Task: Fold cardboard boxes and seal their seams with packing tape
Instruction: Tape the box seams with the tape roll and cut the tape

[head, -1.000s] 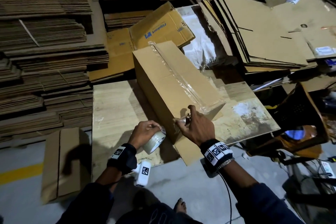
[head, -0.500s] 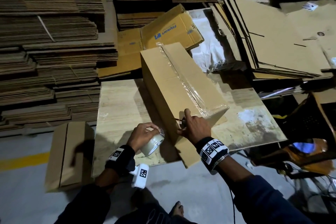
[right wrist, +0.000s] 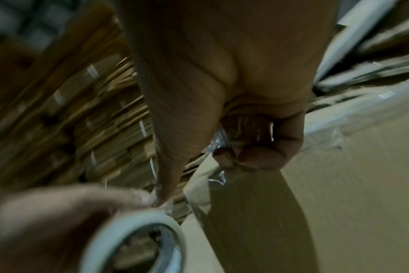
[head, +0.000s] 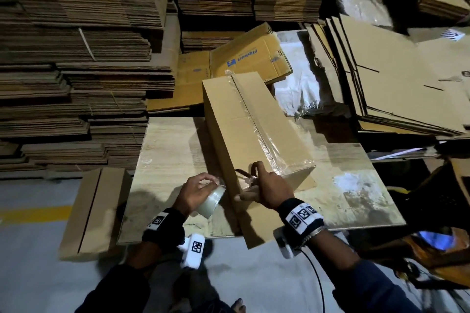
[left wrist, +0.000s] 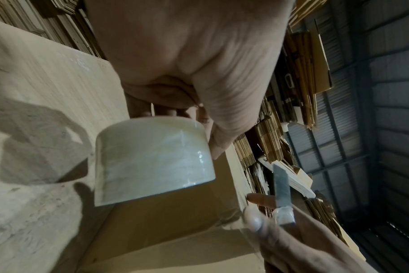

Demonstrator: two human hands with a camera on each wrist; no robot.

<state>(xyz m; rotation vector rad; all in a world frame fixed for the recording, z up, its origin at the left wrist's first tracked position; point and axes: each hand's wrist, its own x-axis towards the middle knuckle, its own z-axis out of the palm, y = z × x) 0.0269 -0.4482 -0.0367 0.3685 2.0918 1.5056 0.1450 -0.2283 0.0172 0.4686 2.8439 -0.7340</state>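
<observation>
Nearest, two forearms in dark sleeves reach forward from a person seated on a grey floor, each wrist wearing a band with a small camera. The left hand (head: 195, 192) is curled around a roll of clear packing tape (head: 210, 202), holding it just beside the near end of an upright, folded cardboard box (head: 244, 132). The right hand (head: 272, 192) is clenched around a small cutter; the left wrist view shows its thin metal blade (left wrist: 282, 186) standing up from the fist against the box's near corner, where the tape comes over the edge. It looks as though the strip is being cut free from the roll, though the cut itself is too blurred to confirm.

The box stands on a pale wooden board (head: 167, 150) laid on the floor. A glossy strip of tape (head: 256, 127) already runs the full length of the top seam, from the far end to the near end, so this seam appears sealed. Judging from this, only the trimming and pressing down of the tail remain for this face; the underside cannot be seen.

To the left, a flattened box (head: 94, 211) lies on the floor unfolded. Beyond, tall stacks of flat cardboard (head: 76, 58) fill the background, suggesting many more boxes left.
</observation>
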